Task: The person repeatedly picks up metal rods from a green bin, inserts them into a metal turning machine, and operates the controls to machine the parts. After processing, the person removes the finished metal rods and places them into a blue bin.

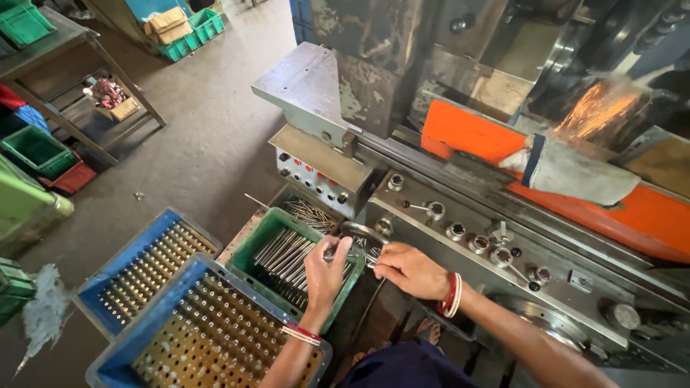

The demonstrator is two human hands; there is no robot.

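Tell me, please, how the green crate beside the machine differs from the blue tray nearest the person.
The green crate is solid-walled and holds loose metal rods lying flat; the blue tray carries a perforated yellowish plate full of holes. The left hand rests over the green crate, while the blue tray goes untouched. Both sit low beside the machine.

The left hand (325, 269) covers whatever its fingers grip above the green bin (253, 244), the handwheel (363, 233) is half hidden behind both hands, and the right forearm runs off the bottom edge.
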